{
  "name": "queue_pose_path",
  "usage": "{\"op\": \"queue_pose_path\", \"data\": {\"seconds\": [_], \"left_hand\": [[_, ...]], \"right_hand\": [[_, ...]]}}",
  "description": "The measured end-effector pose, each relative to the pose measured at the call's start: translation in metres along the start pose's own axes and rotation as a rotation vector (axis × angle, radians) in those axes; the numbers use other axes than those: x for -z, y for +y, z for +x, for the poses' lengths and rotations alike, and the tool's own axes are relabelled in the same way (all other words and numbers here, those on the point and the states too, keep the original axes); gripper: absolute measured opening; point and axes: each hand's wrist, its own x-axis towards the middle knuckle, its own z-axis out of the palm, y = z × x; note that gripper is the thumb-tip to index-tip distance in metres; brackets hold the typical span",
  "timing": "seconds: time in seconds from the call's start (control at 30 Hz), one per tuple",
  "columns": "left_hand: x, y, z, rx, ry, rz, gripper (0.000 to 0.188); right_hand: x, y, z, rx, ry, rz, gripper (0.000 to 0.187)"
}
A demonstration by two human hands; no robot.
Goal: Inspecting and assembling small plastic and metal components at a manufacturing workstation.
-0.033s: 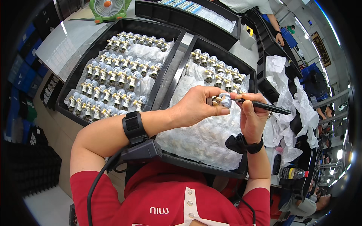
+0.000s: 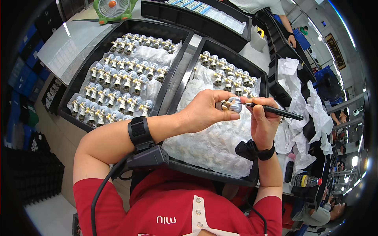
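Between thumb and fingers, my left hand pinches a small figurine with pale grey-blue hair. My right hand grips a slim black pen-like tool, its fine tip meeting or very near the figurine's head. Both hands hover over the right black tray, lined with white tissue and holding rows of similar figurines at its far end. At the left, a larger black tray carries many more such figurines in rows on tissue.
A green fan stands at the far left. Beyond the trays lies a long black bin with blue-and-white pieces. Crumpled tissue hangs at the right, near a plastic bottle. Another person's arm shows at the far right.
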Motion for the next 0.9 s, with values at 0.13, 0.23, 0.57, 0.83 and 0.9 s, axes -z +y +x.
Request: {"op": "queue_pose_path", "data": {"seconds": [0.13,0.23,0.57,0.83,0.9], "left_hand": [[-0.001,-0.003,0.001,-0.023,0.008,-0.065,0.034],[-0.001,0.000,0.000,-0.007,-0.001,-0.077,0.034],[-0.001,0.000,-0.001,-0.016,0.000,-0.096,0.035],[0.000,-0.001,0.000,-0.010,-0.006,-0.069,0.035],[0.000,-0.001,0.000,-0.018,-0.006,-0.074,0.035]], "right_hand": [[0.001,-0.001,0.000,-0.004,-0.012,-0.010,0.014],[0.002,0.000,0.000,-0.008,-0.011,0.007,0.014],[0.002,0.000,0.001,-0.007,-0.025,0.022,0.014],[0.004,0.001,0.000,-0.007,0.004,-0.023,0.014],[0.005,0.001,0.001,-0.008,-0.004,-0.016,0.014]]}}
